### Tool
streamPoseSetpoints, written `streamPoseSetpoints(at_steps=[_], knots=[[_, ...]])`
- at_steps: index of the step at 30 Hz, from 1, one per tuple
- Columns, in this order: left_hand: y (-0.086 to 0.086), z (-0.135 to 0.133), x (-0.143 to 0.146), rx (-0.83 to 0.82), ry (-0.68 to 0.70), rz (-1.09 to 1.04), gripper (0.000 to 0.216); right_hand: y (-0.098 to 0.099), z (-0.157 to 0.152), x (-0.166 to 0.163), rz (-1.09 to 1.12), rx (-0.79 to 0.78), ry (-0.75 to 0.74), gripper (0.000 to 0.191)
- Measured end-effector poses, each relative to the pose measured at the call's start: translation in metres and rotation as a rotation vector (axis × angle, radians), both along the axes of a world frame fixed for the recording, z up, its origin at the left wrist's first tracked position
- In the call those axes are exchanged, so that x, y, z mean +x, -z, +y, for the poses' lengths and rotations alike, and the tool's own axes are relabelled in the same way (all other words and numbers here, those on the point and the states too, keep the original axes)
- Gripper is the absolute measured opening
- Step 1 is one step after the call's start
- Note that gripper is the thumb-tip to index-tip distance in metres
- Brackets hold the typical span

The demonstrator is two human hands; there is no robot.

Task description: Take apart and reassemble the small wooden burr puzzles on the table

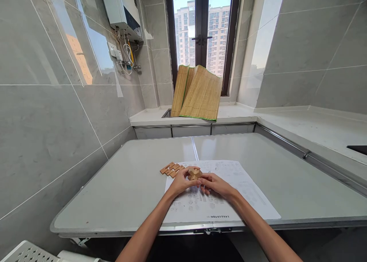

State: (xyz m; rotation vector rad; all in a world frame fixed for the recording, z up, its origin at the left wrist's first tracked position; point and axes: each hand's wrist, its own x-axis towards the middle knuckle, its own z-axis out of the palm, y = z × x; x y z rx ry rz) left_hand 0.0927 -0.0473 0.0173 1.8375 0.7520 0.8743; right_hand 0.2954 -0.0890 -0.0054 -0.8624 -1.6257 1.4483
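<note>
A small wooden interlocking puzzle [195,173], light brown with angular faces, is held just above a printed sheet. My left hand [183,181] wraps round its left side, thumb in front and fingers behind. From the right, my right hand [215,183] grips the puzzle's lower right side with its fingertips; some of its fingers curl below. Left of the hands lie several flat notched wooden pieces [172,169], partly on the paper's edge. The white printed sheet [243,197] carries small diagrams and spreads under both hands.
The folding table [114,193] has a centre seam and a metal latch [212,230] at its front edge. Behind it, a bamboo mat [200,94] leans at the window on a white counter [237,111]. A water heater [122,12] hangs on the left wall. A white perforated chair [34,252] stands lower left.
</note>
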Motion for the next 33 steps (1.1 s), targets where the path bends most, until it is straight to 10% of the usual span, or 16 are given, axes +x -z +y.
streamPoseSetpoints(at_steps=[11, 26, 33], knots=[[0.000, -0.006, 0.004, 0.103, -0.116, 0.047, 0.065, 0.012, 0.006, -0.002, -0.110, 0.191, 0.323, 0.034], [0.000, -0.010, 0.002, 0.138, -0.118, 0.037, 0.076, 0.011, 0.003, -0.003, -0.102, 0.230, 0.392, 0.017], [0.001, -0.008, 0.003, 0.229, -0.184, 0.024, 0.072, 0.011, 0.008, -0.002, 0.044, 0.149, 0.322, 0.044]])
